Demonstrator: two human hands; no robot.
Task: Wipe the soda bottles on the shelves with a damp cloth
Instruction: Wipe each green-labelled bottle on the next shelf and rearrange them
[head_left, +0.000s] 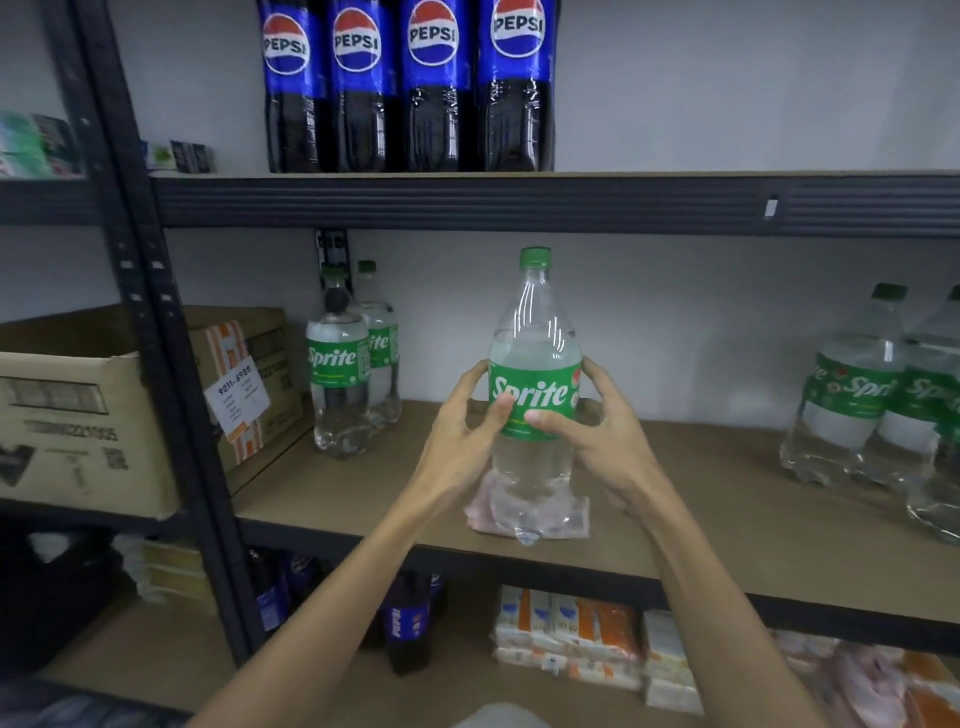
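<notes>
At the middle shelf (727, 499), my left hand (460, 423) and right hand (600, 428) are gripping an upright Sprite bottle (535, 332). A pale cloth (480, 512) is lying beneath it.

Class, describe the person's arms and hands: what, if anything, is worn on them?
The left forearm and right forearm are bare to the frame's edge: no sleeves show. The left hand and right hand wear no gloves; no ring, watch or bracelet is visible.

The Sprite bottle (535, 374) is clear, with a green cap and a green label lettered in white; the cloth (480, 512) is pale pink. The Pepsi bottles (410, 88) show dark liquid and blue labels with red, white and blue roundels. The shelf boards (701, 499) are tan, the frame (467, 202) black.
</notes>
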